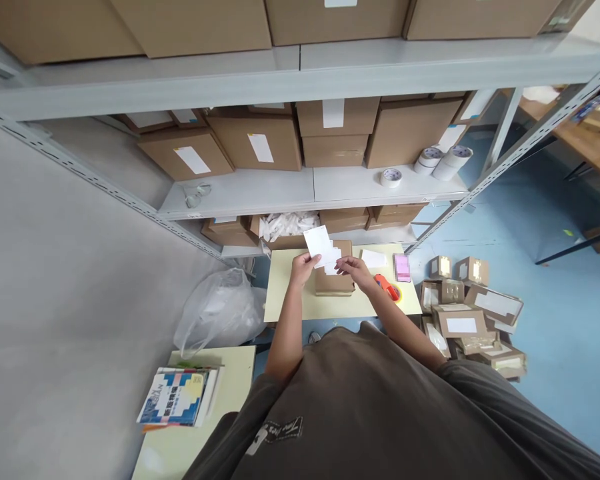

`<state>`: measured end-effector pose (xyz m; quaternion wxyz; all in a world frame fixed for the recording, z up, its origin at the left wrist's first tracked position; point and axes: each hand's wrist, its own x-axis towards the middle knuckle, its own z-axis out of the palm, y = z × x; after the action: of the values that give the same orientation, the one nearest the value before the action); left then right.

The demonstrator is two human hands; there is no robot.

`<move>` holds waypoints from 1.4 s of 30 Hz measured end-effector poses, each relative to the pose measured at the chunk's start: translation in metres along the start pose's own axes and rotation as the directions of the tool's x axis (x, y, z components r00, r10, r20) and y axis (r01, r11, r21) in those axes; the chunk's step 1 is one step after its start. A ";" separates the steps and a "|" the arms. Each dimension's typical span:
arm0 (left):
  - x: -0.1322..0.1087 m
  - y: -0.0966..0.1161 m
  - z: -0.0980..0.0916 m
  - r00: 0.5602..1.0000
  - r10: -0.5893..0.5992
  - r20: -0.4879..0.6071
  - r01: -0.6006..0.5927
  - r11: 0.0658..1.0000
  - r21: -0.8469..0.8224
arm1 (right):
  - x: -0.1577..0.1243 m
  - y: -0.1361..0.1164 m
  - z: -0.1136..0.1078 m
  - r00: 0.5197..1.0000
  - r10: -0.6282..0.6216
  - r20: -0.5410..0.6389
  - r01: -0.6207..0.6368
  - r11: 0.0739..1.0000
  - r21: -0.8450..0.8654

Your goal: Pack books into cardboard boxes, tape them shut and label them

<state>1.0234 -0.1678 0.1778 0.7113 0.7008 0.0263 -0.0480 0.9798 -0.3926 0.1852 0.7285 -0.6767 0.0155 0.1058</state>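
My left hand point(305, 269) pinches a small bunch of white paper slips point(317, 243) by their lower left edge, with the thumb on top. The slips are fanned out, one large and several smaller ones offset to the right. My right hand point(355, 269) has its fingers bent together at the right edge of the lower slips. Under both hands a closed cardboard box point(333, 285) lies on the pale yellow table point(283, 293). Right of the box are an orange tape dispenser point(386, 287), a white sheet point(374, 259) and a pink pack point(402, 268).
Ahead stands a grey metal shelf point(260, 193) with cardboard boxes and tape rolls point(391, 177). Parcels point(463, 323) are heaped on the floor at right. A clear plastic bag point(220, 310) is at left, near a side table with books point(175, 397).
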 end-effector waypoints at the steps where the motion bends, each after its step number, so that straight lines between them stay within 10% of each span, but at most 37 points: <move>1: -0.001 0.000 0.005 1.000 -0.002 0.008 0.002 1.000 -0.001 | 0.000 0.000 -0.002 1.000 0.000 0.004 0.000 1.000 0.004; 42: -0.018 0.011 0.166 0.998 -0.056 0.015 0.054 0.994 0.098 | -0.039 -0.007 -0.153 0.996 -0.039 0.081 0.025 0.986 0.164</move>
<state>1.0016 -0.3326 0.1930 0.6747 0.7333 0.0369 -0.0752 0.9616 -0.5493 0.1855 0.7829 -0.6101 -0.0175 0.1209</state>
